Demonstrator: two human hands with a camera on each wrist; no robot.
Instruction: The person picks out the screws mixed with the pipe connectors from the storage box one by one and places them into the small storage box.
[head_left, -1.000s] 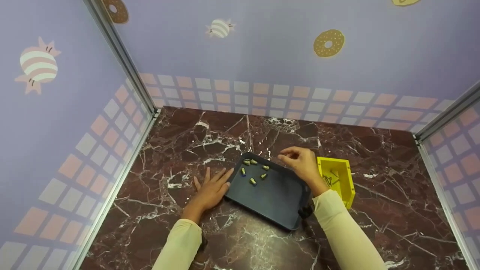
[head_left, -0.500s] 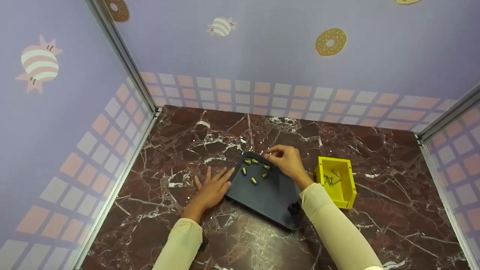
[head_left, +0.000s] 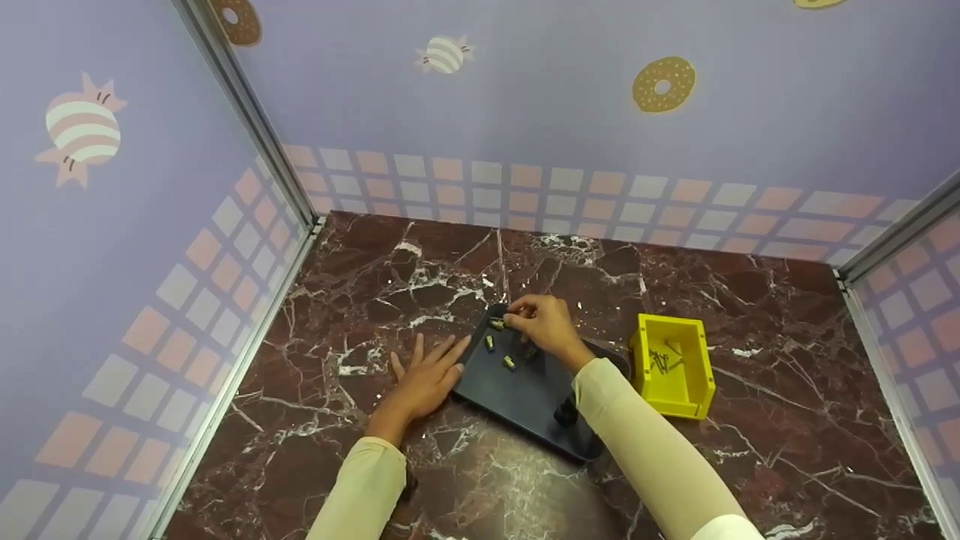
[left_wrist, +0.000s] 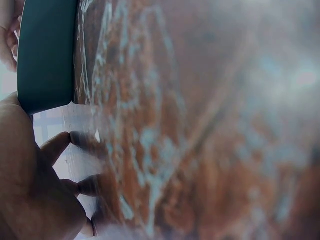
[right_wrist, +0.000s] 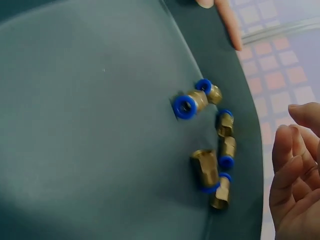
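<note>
A dark grey rectangular tray (head_left: 517, 405) lies askew on the marbled table. Several brass push-in fittings (right_wrist: 206, 167) with blue collars are scattered toward its far left end. My left hand (head_left: 424, 379) rests on the table with fingers spread, its fingertips against the tray's left rim; the left wrist view shows the hand (left_wrist: 30, 175) beside the tray wall (left_wrist: 47, 55). Over the far left corner hovers my right hand (head_left: 546, 326), covering some fittings in the head view. From the right wrist, that hand (right_wrist: 300, 180) has loosely bent fingers, with nothing visible between thumb and fingers.
A yellow open-fronted bin (head_left: 709, 382) stands just right of the tray, with several small screws (head_left: 660, 361) inside. Patterned partition walls (head_left: 525, 97) border the table at the back, left and right.
My right hand has moved left across the tray, from near the yellow bin to above the fittings at the far left corner. The left hand and tray have stayed in place.
</note>
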